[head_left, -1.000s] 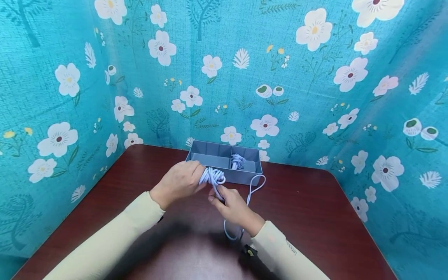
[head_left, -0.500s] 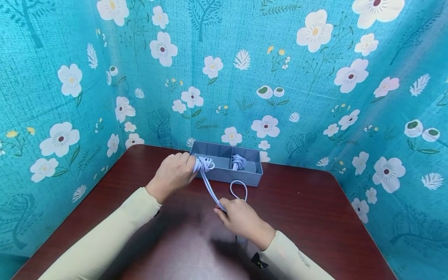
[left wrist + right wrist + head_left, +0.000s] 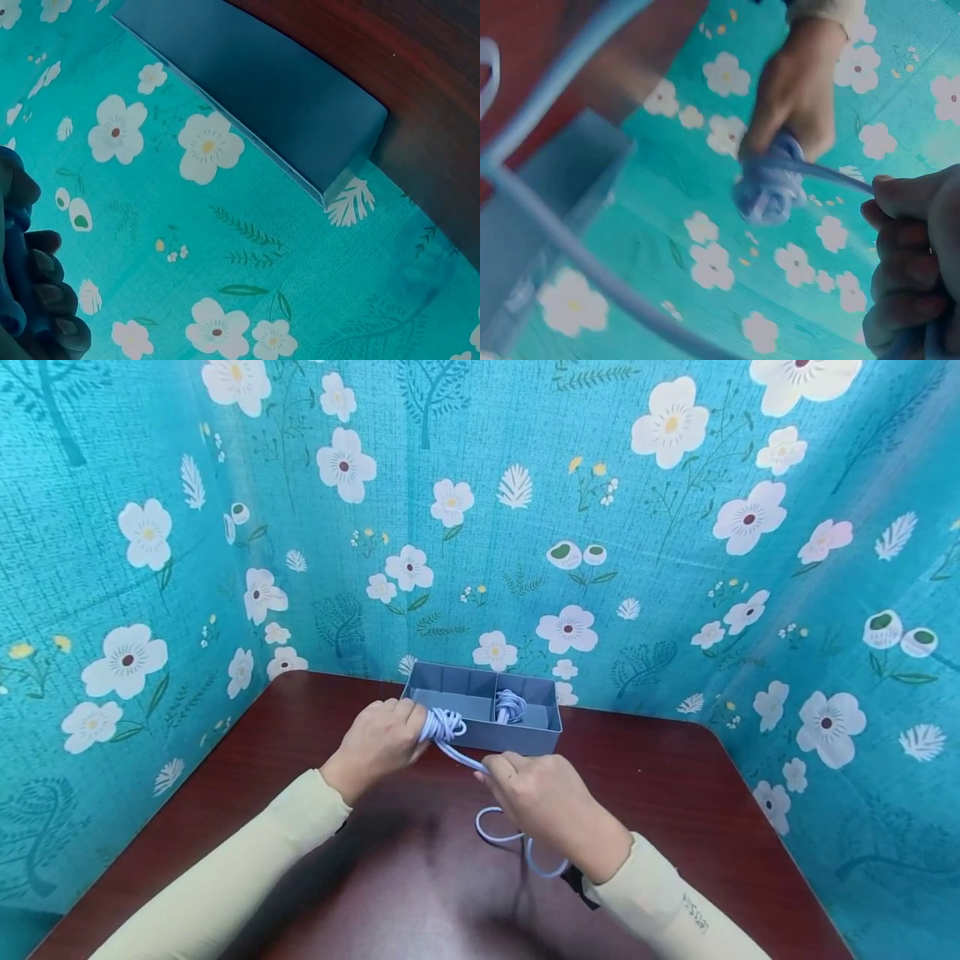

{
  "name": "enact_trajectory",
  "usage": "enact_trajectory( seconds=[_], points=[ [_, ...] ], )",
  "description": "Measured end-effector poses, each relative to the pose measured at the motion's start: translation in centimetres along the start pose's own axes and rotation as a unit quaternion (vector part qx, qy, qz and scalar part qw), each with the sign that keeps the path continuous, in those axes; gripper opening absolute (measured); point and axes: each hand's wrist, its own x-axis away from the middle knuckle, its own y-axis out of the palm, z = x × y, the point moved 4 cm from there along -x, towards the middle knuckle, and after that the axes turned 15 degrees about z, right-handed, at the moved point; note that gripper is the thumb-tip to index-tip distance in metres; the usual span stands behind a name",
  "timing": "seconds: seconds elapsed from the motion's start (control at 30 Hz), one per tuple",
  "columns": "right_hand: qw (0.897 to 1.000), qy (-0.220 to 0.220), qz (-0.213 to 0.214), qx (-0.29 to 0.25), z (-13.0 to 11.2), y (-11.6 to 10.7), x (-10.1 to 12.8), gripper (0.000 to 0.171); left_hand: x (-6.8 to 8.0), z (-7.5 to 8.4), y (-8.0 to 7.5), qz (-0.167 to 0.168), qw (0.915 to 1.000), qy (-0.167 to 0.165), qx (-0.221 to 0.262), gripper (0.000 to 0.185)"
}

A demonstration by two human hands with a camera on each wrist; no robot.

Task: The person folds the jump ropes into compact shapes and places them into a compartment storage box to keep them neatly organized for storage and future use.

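In the head view my left hand (image 3: 382, 739) grips a wound bundle of pale lavender rope (image 3: 444, 725), held before a grey-blue box. To its right, my right hand (image 3: 543, 793) holds the strand leading from the bundle, stretched between both hands. Loose loops of the same rope (image 3: 487, 837) hang below the right hand. The right wrist view shows the wraps of the bundle (image 3: 769, 191) beneath my left hand (image 3: 799, 97), and my right hand's curled fingers (image 3: 904, 277) on the taut strand. At the left wrist view's edge, curled left fingers (image 3: 56, 292) close round the bundle.
The grey-blue box (image 3: 517, 742) stands at the back of the dark red-brown table (image 3: 660, 827). A divider splits it, and a second coiled rope (image 3: 511, 706) lies in its right compartment. A blue flowered curtain (image 3: 480, 527) surrounds the table's back and sides.
My right hand has moved from beside the bundle down toward me, then up and right, drawing the strand out. The loose loops swung lower. My left hand shifted only slightly and keeps its grip.
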Motion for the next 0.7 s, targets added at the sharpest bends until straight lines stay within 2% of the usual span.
enact_trajectory(
  seconds=[0.13, 0.3, 0.5, 0.7],
  points=[
    [0.999, -0.046, -0.005, 0.029, 0.7, -0.7, -1.2, 0.021, 0.1, 0.6, 0.2, -0.018, 0.9996, 0.017, 0.010, 0.029],
    [0.997, -0.068, -0.016, 0.025, 1.3, -1.0, -2.2, 0.023, 0.5, 1.3, 0.2, -0.039, 0.9979, 0.038, 0.034, 0.036],
    [0.998, -0.064, -0.018, 0.017, 2.3, -1.0, -3.3, 0.023, 0.2, 2.4, 0.1, -0.021, 0.9957, 0.077, 0.046, 0.030],
    [0.999, -0.032, 0.007, -0.004, 3.6, -0.8, -4.2, 0.020, -0.8, 3.4, -0.4, 0.000, 0.9931, 0.101, 0.060, 0.022]
  ],
)
